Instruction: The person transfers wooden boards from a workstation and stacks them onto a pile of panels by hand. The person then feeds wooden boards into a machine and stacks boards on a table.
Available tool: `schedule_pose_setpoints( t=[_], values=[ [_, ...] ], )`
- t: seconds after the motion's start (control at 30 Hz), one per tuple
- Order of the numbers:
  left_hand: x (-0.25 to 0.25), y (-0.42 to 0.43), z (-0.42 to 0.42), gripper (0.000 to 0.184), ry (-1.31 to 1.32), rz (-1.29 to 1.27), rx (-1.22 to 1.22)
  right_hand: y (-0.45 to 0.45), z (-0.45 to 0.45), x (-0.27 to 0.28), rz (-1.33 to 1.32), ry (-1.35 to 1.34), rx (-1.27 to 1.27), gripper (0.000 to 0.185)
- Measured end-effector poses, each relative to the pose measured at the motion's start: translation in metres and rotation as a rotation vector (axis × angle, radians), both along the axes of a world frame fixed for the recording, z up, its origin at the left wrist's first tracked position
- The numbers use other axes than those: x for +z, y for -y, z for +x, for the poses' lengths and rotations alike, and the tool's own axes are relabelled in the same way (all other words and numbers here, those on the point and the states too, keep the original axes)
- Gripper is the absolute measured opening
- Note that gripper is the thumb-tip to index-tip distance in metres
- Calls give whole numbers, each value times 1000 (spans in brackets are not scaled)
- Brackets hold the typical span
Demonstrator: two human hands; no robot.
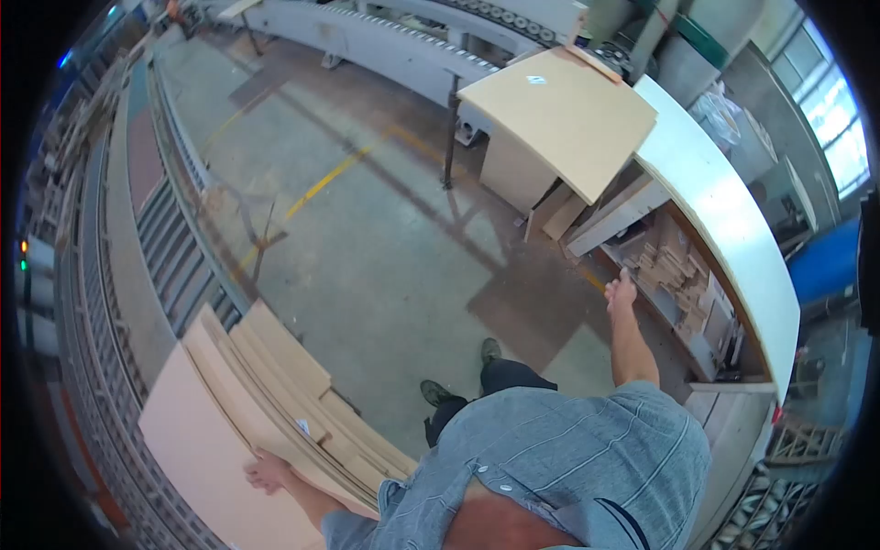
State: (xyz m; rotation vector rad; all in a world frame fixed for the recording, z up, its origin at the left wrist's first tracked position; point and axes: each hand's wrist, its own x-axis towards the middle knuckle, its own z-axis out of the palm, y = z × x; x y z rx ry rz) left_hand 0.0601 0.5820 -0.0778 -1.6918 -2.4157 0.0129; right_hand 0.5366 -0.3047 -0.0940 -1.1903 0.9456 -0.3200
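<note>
My left hand rests on the top face of a pale board, near its inner edge, with the fingers stretched out over the surface. This board lies on a stack of boards, which has a small white label on its side. My right hand hangs in the air beside the open shelf of a workbench. Its fingers are loosely bent and apart, and I see nothing in them. Inside the shelf is a heap of small wood offcuts.
Roller conveyors run along the left side. A large tan panel with a white label lies ahead to the right. Behind it stands a long machine with rollers. A yellow line marks the concrete floor.
</note>
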Motion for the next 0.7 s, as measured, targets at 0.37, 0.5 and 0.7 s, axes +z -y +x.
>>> schedule_pose_setpoints(
  t=[0.37, 0.5, 0.7],
  values=[
    [-21, 311, 309, 74, 753, -163, -1169, 37, 266, 44, 222, 78, 469, 106],
    [-20, 431, 398, 81, 786, -657, -1240, 55, 332, 53, 441, 334, 421, 58],
    [8, 535, 492, 84, 1031, -963, -1123, 75, 376, 51, 523, 354, 515, 49]
  ],
)
